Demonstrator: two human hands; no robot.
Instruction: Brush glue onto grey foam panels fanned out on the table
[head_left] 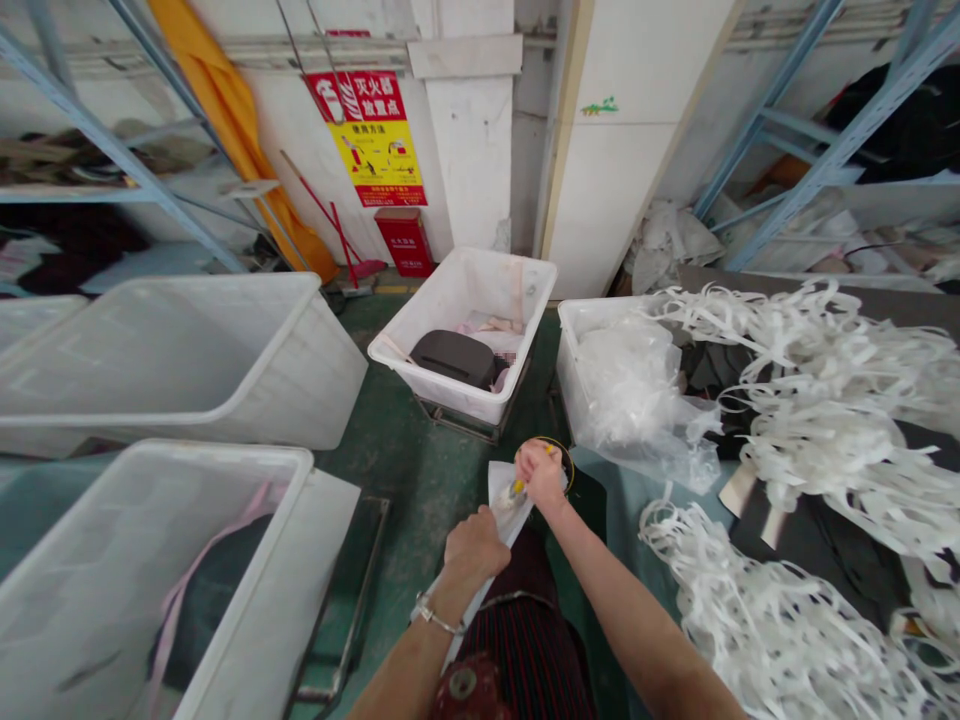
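Note:
My left hand [474,548] grips a white strip of paper-like material [498,482] that runs down past my wrist, which wears a silver bracelet. My right hand [538,474] is closed on a small yellow-handled tool [517,488] at the strip's upper end. Both hands are held over the green floor in front of my lap, just left of a table piled with white strips [817,420]. A round yellow-rimmed object [567,462] shows behind my right hand, mostly hidden.
Large translucent white bins stand at the left [172,350], lower left [112,560], centre [465,330] and by the table [577,330]. A clear plastic bag [637,400] lies on the table edge. Blue shelving lines both sides; a red fire-extinguisher sign hangs on the back wall.

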